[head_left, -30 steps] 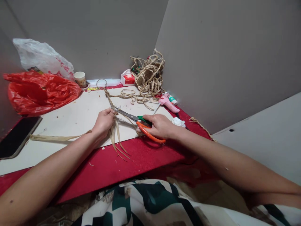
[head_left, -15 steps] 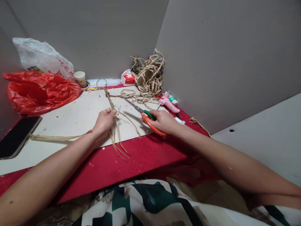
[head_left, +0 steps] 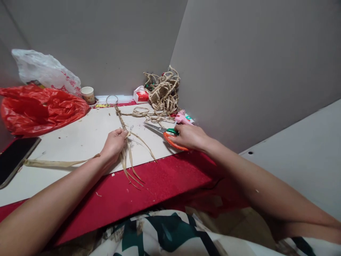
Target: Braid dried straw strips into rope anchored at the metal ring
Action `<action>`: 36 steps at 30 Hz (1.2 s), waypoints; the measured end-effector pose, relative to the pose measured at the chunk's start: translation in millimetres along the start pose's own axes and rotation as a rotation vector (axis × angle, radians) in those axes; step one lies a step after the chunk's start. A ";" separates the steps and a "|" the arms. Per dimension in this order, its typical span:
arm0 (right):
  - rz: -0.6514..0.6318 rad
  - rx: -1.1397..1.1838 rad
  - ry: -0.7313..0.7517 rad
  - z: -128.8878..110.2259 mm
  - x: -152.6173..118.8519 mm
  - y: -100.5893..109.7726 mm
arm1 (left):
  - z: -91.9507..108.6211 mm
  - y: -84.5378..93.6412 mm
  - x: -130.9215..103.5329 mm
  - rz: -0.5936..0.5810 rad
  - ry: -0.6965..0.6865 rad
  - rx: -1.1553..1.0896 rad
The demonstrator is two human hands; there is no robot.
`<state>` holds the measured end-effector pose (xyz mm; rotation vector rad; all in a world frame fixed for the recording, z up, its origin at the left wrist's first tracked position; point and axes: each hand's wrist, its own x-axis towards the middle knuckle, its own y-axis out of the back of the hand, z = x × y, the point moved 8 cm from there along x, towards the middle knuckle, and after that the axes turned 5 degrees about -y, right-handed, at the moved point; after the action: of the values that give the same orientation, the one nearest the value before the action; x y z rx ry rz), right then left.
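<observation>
Table (head_left: 160, 181) covered red, white board (head_left: 87, 131) on top. Phone (head_left: 20, 158) left, dried strip (head_left: 58, 164) near left, braid (head_left: 122, 122) mid-board, loose ends (head_left: 130, 160) past board's near edge. Far side, left to right: red bag (head_left: 42, 108), paper cup (head_left: 88, 96), tissue box (head_left: 142, 97), rope pile (head_left: 165, 93).

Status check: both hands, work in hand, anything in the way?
Left hand pinches braid, loose strips trailing. Right hand grips scissors, tips clear of braid. Pink glue gun just beyond right hand, partly hidden.
</observation>
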<state>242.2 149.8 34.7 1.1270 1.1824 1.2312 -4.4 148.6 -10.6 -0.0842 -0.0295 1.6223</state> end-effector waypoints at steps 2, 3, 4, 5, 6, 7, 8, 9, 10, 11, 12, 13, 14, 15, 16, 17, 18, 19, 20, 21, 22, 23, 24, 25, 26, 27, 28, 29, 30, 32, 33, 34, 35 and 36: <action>0.002 0.000 -0.009 5.0 -5.6 5.8 | 0.8 -0.6 0.2 -0.007 -0.010 0.003; 0.009 0.005 -0.029 9.6 -7.8 9.3 | 1.1 -0.6 0.5 -0.010 -0.017 0.005; 0.020 0.012 -0.060 15.5 -9.5 13.0 | 1.2 -0.5 0.9 -0.012 -0.024 0.008; 0.032 0.022 -0.096 21.8 -10.6 16.4 | 0.9 -0.3 1.3 -0.014 -0.029 0.013; 0.046 0.033 -0.128 27.7 -11.1 19.2 | 0.5 0.0 1.8 -0.015 -0.033 0.019; 0.057 0.045 -0.151 32.3 -10.7 20.7 | 0.0 0.3 2.3 -0.016 -0.036 0.025; 0.061 0.059 -0.162 35.3 -9.5 20.7 | -0.7 0.6 2.7 -0.016 -0.036 0.028; 0.062 0.076 -0.162 36.7 -7.4 19.1 | -1.3 0.8 3.0 -0.017 -0.034 0.027; 0.063 0.095 -0.154 36.5 -4.6 16.6 | -2.0 0.8 3.1 -0.019 -0.030 0.023; 0.070 0.115 -0.147 35.5 -1.1 13.6 | -2.4 0.8 3.1 -0.020 -0.026 0.016; 0.084 0.139 -0.141 33.9 2.8 10.9 | -2.6 0.7 3.0 -0.021 -0.023 0.007; 0.107 0.164 -0.139 31.8 6.8 9.0 | -2.6 0.6 2.8 -0.022 -0.019 -0.001; 0.133 0.190 -0.137 29.4 11.0 7.8 | -2.3 0.6 2.5 -0.022 -0.018 -0.008; 0.159 0.211 -0.137 26.9 15.2 7.4 | -1.9 0.4 2.2 -0.023 -0.015 -0.013; 0.177 0.227 -0.138 24.2 19.4 7.3 | -1.6 0.4 1.9 -0.022 -0.012 -0.017; 0.189 0.238 -0.138 21.6 23.5 7.7 | -1.2 0.4 1.6 -0.022 -0.010 -0.019; 0.196 0.246 -0.138 19.4 27.5 8.6 | -0.9 0.3 1.3 -0.024 -0.009 -0.017; 0.205 0.250 -0.143 18.1 31.1 10.3 | -0.6 0.2 1.1 -0.026 -0.009 -0.014; 0.216 0.252 -0.149 17.7 34.4 12.7 | -0.3 0.2 0.8 -0.027 -0.011 -0.009; 0.228 0.256 -0.155 18.4 37.2 15.5 | -0.1 0.2 0.6 -0.027 -0.012 -0.003; 0.238 0.263 -0.159 19.9 39.5 18.2 | -0.1 0.4 0.4 -0.025 -0.014 0.004; 0.243 0.273 -0.158 22.2 41.2 20.7 | -0.2 0.4 0.2 -0.025 -0.014 0.012; 0.242 0.285 -0.157 25.6 42.2 22.8 | -0.3 0.3 0.1 -0.025 -0.013 0.018; 0.240 0.295 -0.154 29.9 42.2 25.0 | -0.4 0.1 -0.1 -0.027 -0.013 0.025; 0.236 0.305 -0.148 35.0 41.2 27.0 | -0.5 -0.1 -0.2 -0.028 -0.011 0.032; 0.234 0.311 -0.147 41.3 39.0 29.0 | -0.4 -0.1 -0.2 -0.028 -0.011 0.038; 0.231 0.317 -0.155 49.0 35.5 30.8 | -0.2 0.0 -0.1 -0.027 -0.013 0.041; 0.229 0.323 -0.174 58.1 31.0 32.3 | -0.1 0.2 0.0 -0.025 -0.013 0.044; 0.226 0.334 -0.201 68.1 25.5 33.4 | -0.1 0.4 0.2 -0.024 -0.013 0.046; 0.231 0.364 -0.269 89.5 12.5 34.9 | -0.2 0.3 0.8 -0.026 -0.015 0.048; 0.244 0.377 -0.303 99.7 5.6 35.7 | -0.3 0.2 1.0 -0.028 -0.016 0.050; 0.258 0.386 -0.331 108.5 -1.0 36.0 | -0.5 0.2 1.2 -0.028 -0.016 0.052; 0.269 0.394 -0.353 115.6 -6.9 35.6 | -0.5 0.2 1.3 -0.027 -0.017 0.053; 0.273 0.400 -0.373 120.9 -11.9 34.2 | -0.7 0.2 1.3 -0.027 -0.016 0.053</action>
<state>360.5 140.9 77.8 1.7795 1.0320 0.9406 -4.6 149.8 -11.3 -0.0294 0.0000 1.5960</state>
